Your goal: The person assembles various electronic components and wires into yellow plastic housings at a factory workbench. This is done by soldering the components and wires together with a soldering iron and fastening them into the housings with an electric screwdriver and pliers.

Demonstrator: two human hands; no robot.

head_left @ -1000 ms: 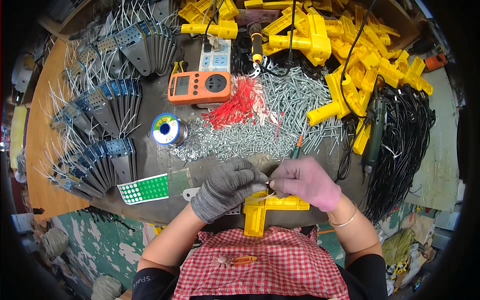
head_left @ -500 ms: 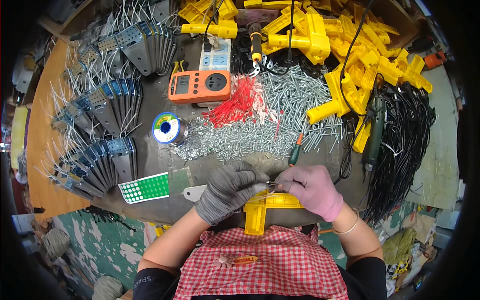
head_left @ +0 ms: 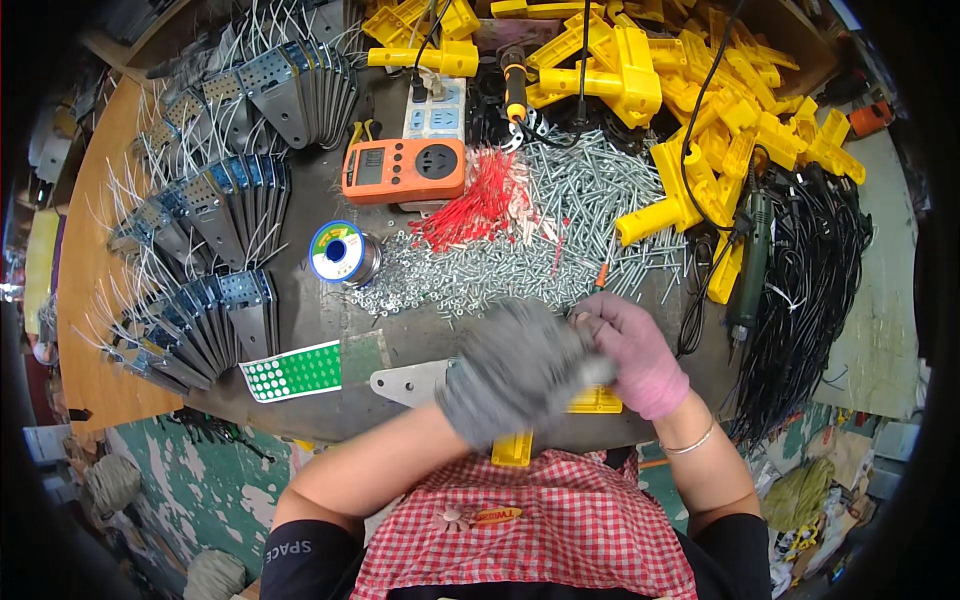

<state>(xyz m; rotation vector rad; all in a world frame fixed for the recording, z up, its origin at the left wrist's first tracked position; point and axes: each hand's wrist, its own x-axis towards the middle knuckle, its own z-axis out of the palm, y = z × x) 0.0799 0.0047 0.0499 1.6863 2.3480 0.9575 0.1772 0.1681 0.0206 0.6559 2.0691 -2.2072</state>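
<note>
My left hand [head_left: 530,370], in a grey knitted glove, is smeared by motion over a yellow plastic housing [head_left: 512,449], and its fingers cannot be made out. Close on its right is my right hand [head_left: 638,358] in a pink glove, its fingers drawn together in a pinch. Whatever lies between those fingertips is too small and partly covered to name. Most of the housing is hidden under my hands. A flat grey metal plate with holes [head_left: 411,382] sticks out from beneath my left hand. Just beyond my right fingertips shows the orange tip of a screwdriver [head_left: 601,275].
Loose screws [head_left: 590,190], nuts [head_left: 385,285] and red-ended wires [head_left: 480,200] lie ahead. Solder spool [head_left: 340,252], orange meter [head_left: 402,170] and green sticker sheet [head_left: 292,372] are left, beside stacked metal plates [head_left: 215,215]. Yellow housings [head_left: 700,120] and black cables [head_left: 810,290] fill the right.
My left hand has swung right and up toward my right hand, which has risen slightly. The thin wires seen between my fingertips are now hidden, and the screwdriver is mostly covered.
</note>
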